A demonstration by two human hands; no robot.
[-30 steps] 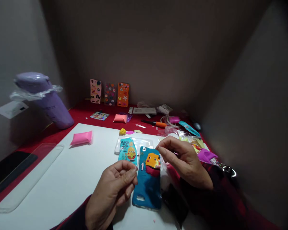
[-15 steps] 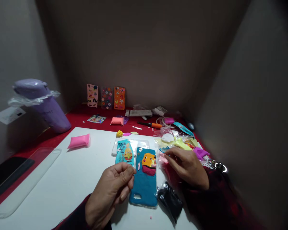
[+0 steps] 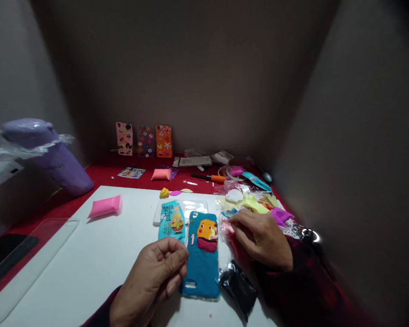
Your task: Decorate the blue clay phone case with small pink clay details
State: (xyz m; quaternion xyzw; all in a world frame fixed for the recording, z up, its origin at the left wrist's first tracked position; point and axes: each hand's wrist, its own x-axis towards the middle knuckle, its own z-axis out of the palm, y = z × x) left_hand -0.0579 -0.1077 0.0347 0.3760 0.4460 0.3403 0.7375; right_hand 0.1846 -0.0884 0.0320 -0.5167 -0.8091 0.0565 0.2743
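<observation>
A phone case covered in teal clay [image 3: 202,277] lies in front of me, bearing an orange potato-like face over a dark red band. My left hand [image 3: 153,272] hovers at its left edge, thumb and fingertips pinched; whatever may be between them is too small to see. To the right of the case, my right hand [image 3: 264,238] has its fingertips closed on light pink clay [image 3: 227,228] at a plastic bag. A blue packet with a cartoon potato [image 3: 173,220] lies left of the case. Below my right hand is a bag of black clay [image 3: 237,288].
A pink clay pack [image 3: 105,206] lies on the white board [image 3: 71,263], with clear cases [image 3: 30,268] and a dark phone at left. A purple wrapped bottle [image 3: 61,163] leans behind. Clay bags [image 3: 255,203] crowd the right; decorated cases [image 3: 164,141] stand against the back wall.
The view has shifted slightly, so things sit a little further left and lower. Both hands keep nearly the same poses, the right fingertips still at the pink clay.
</observation>
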